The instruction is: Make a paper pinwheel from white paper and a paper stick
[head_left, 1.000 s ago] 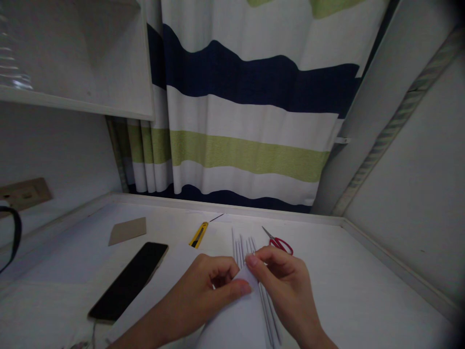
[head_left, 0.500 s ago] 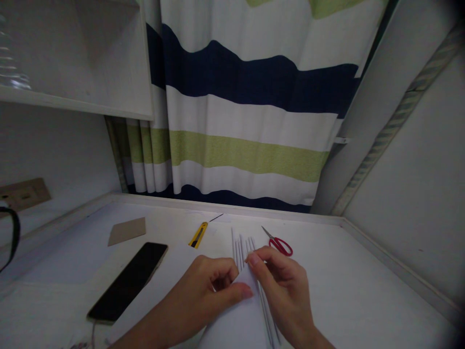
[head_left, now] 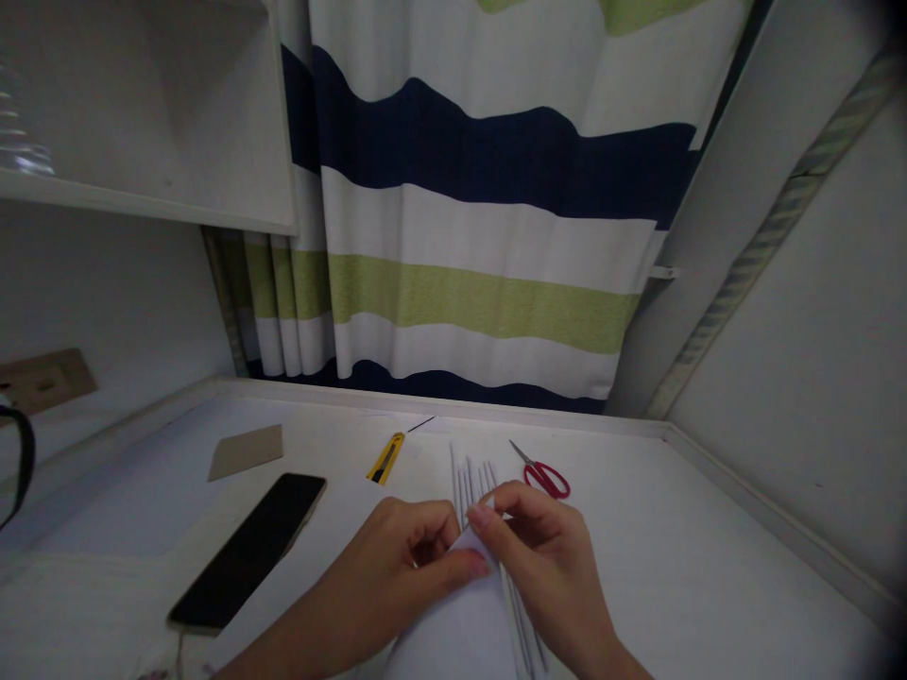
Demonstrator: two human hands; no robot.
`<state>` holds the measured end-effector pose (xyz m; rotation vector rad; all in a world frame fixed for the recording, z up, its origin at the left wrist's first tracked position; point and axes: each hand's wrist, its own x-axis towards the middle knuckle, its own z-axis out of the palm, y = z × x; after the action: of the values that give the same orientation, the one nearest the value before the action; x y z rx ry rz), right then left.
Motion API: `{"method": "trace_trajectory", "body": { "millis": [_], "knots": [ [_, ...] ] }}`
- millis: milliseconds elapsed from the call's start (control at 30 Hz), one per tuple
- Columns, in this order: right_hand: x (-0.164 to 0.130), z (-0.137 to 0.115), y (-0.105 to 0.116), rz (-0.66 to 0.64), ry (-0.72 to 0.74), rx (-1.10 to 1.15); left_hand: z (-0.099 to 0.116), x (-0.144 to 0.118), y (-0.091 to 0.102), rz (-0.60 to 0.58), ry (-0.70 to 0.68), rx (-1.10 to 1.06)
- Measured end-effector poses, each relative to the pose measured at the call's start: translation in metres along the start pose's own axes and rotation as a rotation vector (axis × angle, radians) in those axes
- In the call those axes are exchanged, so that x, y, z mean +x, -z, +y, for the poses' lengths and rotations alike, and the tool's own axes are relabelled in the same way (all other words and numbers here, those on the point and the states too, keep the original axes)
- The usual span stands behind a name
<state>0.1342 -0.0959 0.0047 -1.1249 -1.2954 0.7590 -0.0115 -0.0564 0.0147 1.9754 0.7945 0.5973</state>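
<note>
A white sheet of paper (head_left: 460, 623) rises toward me between both hands, its upper corner bent over. My left hand (head_left: 403, 567) grips its left edge, thumb on the near face and fingers curled behind. At the corner, my right hand (head_left: 545, 557) pinches the paper between thumb and forefinger. Several thin white paper rolls (head_left: 470, 472) lie side by side beneath the hands, pointing away from me. Their middle parts are hidden by the sheet and my right hand.
Red-handled scissors (head_left: 544, 475) lie beyond my right hand. A yellow utility knife (head_left: 386, 458) lies beyond my left. Further left are a black phone (head_left: 251, 548) with a cable and a grey-brown card (head_left: 247, 451). A striped curtain (head_left: 482, 302) hangs behind the white table (head_left: 709, 567).
My right thumb and fingers have shifted slightly left along the paper's top corner, which bends over a little more. My left hand stays nearly in place.
</note>
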Motion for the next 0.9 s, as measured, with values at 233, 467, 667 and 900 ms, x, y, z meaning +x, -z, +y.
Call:
{"method": "trace_trajectory", "body": {
  "millis": [233,467,667,900],
  "knots": [
    [0.002,0.000,0.001,0.016,-0.002,0.062,0.003,0.000,0.000,0.011,0.009,-0.003],
    [0.006,-0.001,-0.001,-0.012,0.003,0.116,-0.002,0.001,-0.002,0.006,-0.006,-0.007],
    [0.011,0.003,0.003,-0.061,0.002,0.121,-0.003,0.003,-0.001,0.009,-0.003,-0.045],
    [0.014,0.005,0.002,-0.133,-0.055,0.089,-0.008,0.005,-0.001,0.029,-0.028,-0.060]
  ]
}}
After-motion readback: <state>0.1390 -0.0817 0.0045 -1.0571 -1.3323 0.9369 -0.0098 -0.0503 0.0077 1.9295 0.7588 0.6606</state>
